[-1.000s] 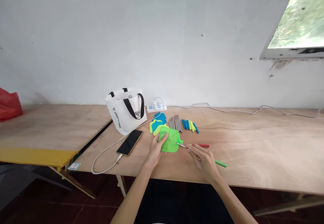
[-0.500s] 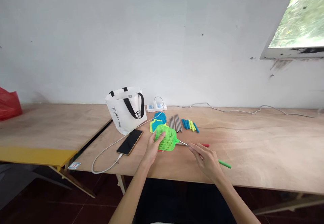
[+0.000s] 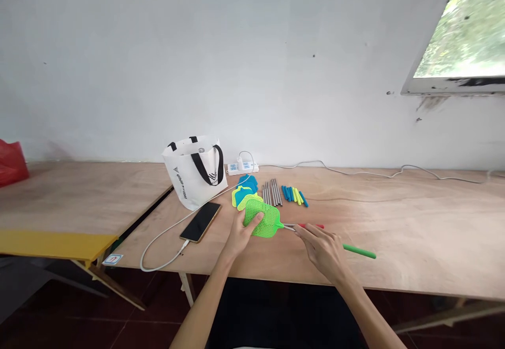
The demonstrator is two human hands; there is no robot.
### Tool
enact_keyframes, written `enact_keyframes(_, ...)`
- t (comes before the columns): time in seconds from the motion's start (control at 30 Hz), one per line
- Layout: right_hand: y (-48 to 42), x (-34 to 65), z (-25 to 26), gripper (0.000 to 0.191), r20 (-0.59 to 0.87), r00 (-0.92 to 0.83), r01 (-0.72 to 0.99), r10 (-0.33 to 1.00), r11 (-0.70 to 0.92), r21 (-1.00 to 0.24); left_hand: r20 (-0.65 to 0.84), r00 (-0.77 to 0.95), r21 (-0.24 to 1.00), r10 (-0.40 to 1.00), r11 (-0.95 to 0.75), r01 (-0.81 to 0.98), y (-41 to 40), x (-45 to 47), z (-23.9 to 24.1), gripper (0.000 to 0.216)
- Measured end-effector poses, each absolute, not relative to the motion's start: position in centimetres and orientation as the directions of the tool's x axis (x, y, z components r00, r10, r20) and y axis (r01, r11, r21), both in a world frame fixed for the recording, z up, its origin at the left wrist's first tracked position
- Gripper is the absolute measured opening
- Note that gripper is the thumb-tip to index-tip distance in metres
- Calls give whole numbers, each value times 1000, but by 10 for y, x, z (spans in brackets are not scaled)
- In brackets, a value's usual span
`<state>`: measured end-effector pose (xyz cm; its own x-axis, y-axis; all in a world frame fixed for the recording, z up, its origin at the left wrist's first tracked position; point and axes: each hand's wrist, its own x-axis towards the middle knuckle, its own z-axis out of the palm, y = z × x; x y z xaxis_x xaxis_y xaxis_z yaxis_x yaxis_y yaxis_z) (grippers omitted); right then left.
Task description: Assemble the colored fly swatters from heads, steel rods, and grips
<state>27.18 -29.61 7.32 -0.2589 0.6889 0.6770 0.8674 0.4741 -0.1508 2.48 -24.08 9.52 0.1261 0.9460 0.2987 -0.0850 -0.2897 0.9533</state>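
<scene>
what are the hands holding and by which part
The left hand holds the green mesh by its left edge; the right hand holds the metal rod, between mesh and green handle.

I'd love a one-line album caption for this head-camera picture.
Left hand holding a green mesh paddle, right hand gripping a green-handled metal rod that reaches its neck, above a wooden table.

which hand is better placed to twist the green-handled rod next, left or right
Right, most likely: the right hand holds the green-handled rod near the green mesh head, while the left hand is occupied gripping that head.
</scene>
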Motion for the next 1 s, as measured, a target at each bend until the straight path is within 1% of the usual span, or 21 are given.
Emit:
enact_keyframes(0.07,-297,271,77,32,610,-244,781,754,526,-338,334,205,942,920,-332,-42,-241,16,97,29)
enact_keyframes(0.1,-297,270,79,32,573,-250,735,780,538,-412,347,253,935,903,-354,-19,-240,11,98,26)
enact_keyframes(0.13,-296,269,80,32,544,-260,703,798,543,-460,352,285,930,892,-367,0,-240,7,99,23)
enact_keyframes(0.17,-296,267,79,33,533,-265,690,804,544,-477,345,297,931,890,-364,10,-240,4,100,23)
enact_keyframes(0.2,-296,266,79,34,545,-264,699,796,547,-460,325,289,940,900,-342,8,-240,2,101,23)
enact_keyframes(0.23,-296,264,77,34,573,-260,726,777,549,-414,293,270,953,917,-303,-2,-239,2,102,26)
enact_keyframes(0.3,-296,261,73,34,642,-259,804,722,529,-271,208,243,978,948,-204,-42,-237,3,102,35)
enact_keyframes(0.37,-296,260,71,32,690,-280,862,668,491,-126,121,267,991,956,-100,-91,-235,6,101,41)
enact_keyframes(0.43,-297,261,70,31,702,-304,879,644,474,-54,71,327,993,942,-35,-114,-234,7,100,42)
enact_keyframes(0.5,-298,263,70,32,688,-322,867,651,494,-61,86,381,994,921,-54,-95,-234,6,100,39)
enact_keyframes(0.6,-295,262,68,35,643,-322,844,695,518,-137,146,389,989,910,-140,-42,-235,1,101,36)
enact_keyframes(0.7,-288,258,59,33,603,-314,844,733,507,-176,118,385,991,915,-133,12,-231,-7,100,44)
enact_keyframes(0.77,-282,257,50,31,571,-312,851,760,491,-188,117,335,980,935,-164,115,-224,-15,96,52)
enact_keyframes(0.8,-279,258,46,33,552,-310,855,774,481,-194,142,284,961,948,-201,190,-220,-20,92,56)
enact_keyframes(0.87,-273,263,38,37,514,-308,863,800,463,-203,214,186,894,959,-269,360,-213,-30,85,63)
enact_keyframes(0.9,-270,267,35,39,501,-308,866,809,456,-205,235,163,856,958,-284,433,-209,-35,81,64)
enact_keyframes(1.0,-264,278,29,39,492,-296,876,819,438,-203,209,190,777,959,-281,563,-204,-43,74,58)
